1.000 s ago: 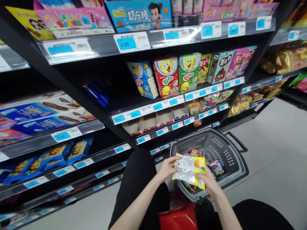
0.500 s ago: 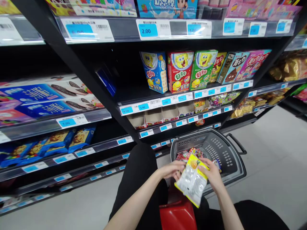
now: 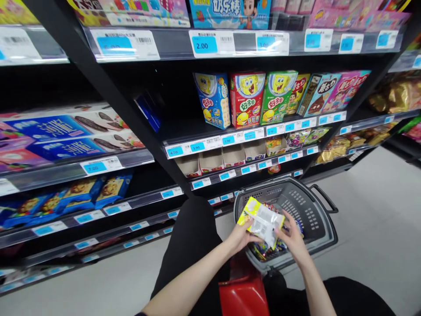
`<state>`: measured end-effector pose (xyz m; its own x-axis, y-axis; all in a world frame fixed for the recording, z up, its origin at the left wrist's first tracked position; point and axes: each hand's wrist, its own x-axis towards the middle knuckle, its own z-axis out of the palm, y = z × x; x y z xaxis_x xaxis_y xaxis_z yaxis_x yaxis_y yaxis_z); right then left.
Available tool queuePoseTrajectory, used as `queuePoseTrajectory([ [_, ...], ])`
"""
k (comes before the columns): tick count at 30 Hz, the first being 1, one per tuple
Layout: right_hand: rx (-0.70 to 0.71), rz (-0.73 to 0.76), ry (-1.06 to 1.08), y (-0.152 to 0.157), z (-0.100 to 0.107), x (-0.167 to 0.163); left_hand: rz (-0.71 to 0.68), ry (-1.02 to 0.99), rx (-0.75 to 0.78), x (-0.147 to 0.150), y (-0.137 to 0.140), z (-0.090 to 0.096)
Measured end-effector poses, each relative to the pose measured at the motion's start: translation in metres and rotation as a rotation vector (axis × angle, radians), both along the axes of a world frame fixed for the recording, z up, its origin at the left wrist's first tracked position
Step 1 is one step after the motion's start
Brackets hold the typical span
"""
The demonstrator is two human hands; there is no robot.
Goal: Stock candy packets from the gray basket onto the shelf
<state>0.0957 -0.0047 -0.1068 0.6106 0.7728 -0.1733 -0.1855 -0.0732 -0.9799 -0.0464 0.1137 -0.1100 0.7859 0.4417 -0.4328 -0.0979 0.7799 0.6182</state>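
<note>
Both hands pinch the packet (image 3: 262,220): left hand (image 3: 241,237) under its near edge, right hand (image 3: 291,239) at the far corner, fingers closed on the film. It's swung round since half a second ago, when it hung down toward the lap; now it lies flatter, yellow end out to the left, and sits higher over the basket (image 3: 315,210), so it looks like it's being turned over for a look rather than dropped in. The film is glossy, crinkled, silvery-clear with a yellow band. Below the grip, bright wrapped sweets (image 3: 266,251) fill the grey perforated plastic basket, hard-walled, with a loop handle. Beyond, stiff cartoon boxes (image 3: 246,98) on the dark shelf (image 3: 250,134)
</note>
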Motion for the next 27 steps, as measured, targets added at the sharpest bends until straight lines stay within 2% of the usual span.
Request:
queuePoseTrajectory([
  [1, 0.025, 0.009, 0.058, 0.001, 0.002, -0.002, 0.041, -0.026, -0.047, 0.0, 0.001, 0.0],
  [3, 0.057, 0.019, 0.127, 0.003, 0.003, -0.007, 0.039, -0.064, -0.107, -0.001, 0.002, 0.001],
  [8, 0.061, -0.057, 0.088, 0.004, 0.0, -0.004, -0.13, -0.197, -0.057, -0.008, 0.017, 0.01],
  [12, 0.068, -0.12, 0.071, -0.003, -0.001, 0.001, -0.051, -0.194, 0.141, -0.008, 0.029, 0.019],
  [17, 0.0, -0.183, -0.042, -0.006, 0.002, 0.001, 0.055, -0.152, 0.399, -0.005, 0.029, 0.019],
  [19, -0.026, -0.21, -0.107, -0.006, 0.005, 0.0, 0.043, -0.128, 0.462, -0.005, 0.029, 0.017],
  [24, -0.022, -0.175, -0.278, -0.007, 0.014, 0.001, -0.105, 0.097, 0.696, -0.008, 0.035, 0.011],
  [27, 0.014, -0.115, -0.33, -0.007, 0.017, 0.0, -0.071, 0.189, 0.82, -0.008, 0.036, 0.008],
])
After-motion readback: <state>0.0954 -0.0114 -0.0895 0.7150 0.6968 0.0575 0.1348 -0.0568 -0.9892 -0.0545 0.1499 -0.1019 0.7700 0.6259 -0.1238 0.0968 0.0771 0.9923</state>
